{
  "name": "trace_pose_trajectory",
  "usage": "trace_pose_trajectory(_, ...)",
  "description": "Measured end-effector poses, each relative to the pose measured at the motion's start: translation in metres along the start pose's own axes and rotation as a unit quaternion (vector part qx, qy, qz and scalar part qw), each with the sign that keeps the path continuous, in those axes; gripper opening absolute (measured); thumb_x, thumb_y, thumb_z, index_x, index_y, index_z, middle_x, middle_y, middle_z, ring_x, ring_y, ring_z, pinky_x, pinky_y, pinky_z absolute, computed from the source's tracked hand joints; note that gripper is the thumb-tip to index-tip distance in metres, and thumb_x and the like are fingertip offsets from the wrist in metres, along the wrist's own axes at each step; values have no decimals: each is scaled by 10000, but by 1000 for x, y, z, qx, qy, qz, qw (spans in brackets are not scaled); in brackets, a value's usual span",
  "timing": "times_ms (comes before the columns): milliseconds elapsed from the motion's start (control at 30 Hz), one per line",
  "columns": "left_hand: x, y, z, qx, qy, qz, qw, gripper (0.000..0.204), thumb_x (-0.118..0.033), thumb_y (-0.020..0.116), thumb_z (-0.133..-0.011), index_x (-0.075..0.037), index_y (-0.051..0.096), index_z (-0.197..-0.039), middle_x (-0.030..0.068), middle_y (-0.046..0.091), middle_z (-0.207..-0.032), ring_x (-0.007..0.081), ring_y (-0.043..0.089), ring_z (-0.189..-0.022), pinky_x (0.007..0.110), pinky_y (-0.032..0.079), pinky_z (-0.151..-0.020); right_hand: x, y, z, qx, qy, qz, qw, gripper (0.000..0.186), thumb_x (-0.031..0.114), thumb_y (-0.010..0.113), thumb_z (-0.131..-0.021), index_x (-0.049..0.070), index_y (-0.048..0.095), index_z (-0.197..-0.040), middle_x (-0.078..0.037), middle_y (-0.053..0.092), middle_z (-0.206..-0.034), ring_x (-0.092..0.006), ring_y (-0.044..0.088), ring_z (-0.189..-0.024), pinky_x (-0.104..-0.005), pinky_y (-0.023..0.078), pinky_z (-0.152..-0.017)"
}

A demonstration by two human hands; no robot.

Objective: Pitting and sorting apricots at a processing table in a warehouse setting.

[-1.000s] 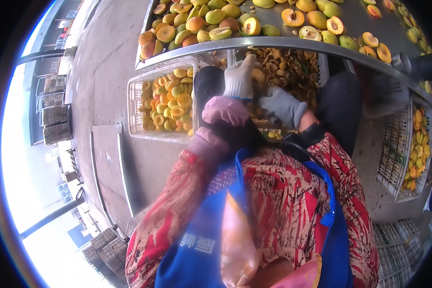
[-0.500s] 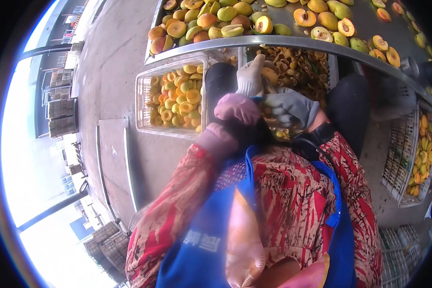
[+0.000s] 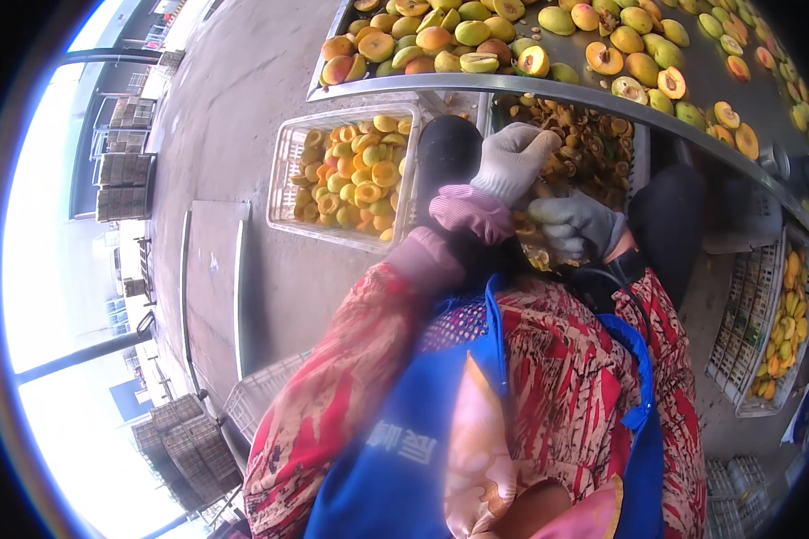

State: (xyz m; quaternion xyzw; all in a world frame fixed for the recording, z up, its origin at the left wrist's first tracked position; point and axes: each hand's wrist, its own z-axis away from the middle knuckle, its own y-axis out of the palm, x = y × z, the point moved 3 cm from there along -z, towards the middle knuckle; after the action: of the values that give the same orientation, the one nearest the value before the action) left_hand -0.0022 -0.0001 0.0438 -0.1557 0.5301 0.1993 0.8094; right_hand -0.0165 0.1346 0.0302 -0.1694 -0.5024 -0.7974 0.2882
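My left hand (image 3: pixel 514 163), in a pale knitted glove with a pink cuff, is closed over the crate between my knees. Its back is turned up, and whatever its fingers hold is hidden. Just nearer to me and to the right, my right hand (image 3: pixel 577 225) in a grey glove is also closed, with its contents out of sight. The two hands are close together. Beneath and beyond them, the crate holds brown pits and scraps (image 3: pixel 593 135). Left of my left knee stands a white crate (image 3: pixel 283 180) of halved yellow-orange stone fruit (image 3: pixel 355 175).
A metal-edged table (image 3: pixel 503 83) crosses the far side, bearing whole and halved fruit (image 3: pixel 431 38). At the right stands another crate (image 3: pixel 737 314) with yellow fruit pieces (image 3: pixel 786 323). My knees flank the scrap crate. Stacked crates (image 3: pixel 189 454) stand far left.
My left hand has turned from thumb-up beside a piece of fruit to a fist pointing right. That fruit is no longer visible at my hands. The whole view has shifted slightly.
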Motion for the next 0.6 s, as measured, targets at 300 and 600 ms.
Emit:
trace_pose_trajectory(300,0,5,-12,45,-11,227,973,318,-297,528,-916,9,609,-887,122,638,-752,174,592,-572,280,470,-455,-9,-16,-6,128,-36,-151,979,171,170,462,-930,141,486,-763,76,357,-554,-45,328,-398,-207,248,-366)
trace_pose_trajectory(600,-2,-7,-9,-48,-11,209,977,243,-97,608,-808,-11,618,-1035,78,657,-857,160,610,-701,253,481,-579,-12,-16,-17,27,-53,-34,998,94,110,475,-897,100,569,-897,50,417,-591,-46,362,-420,-215,251,-363)
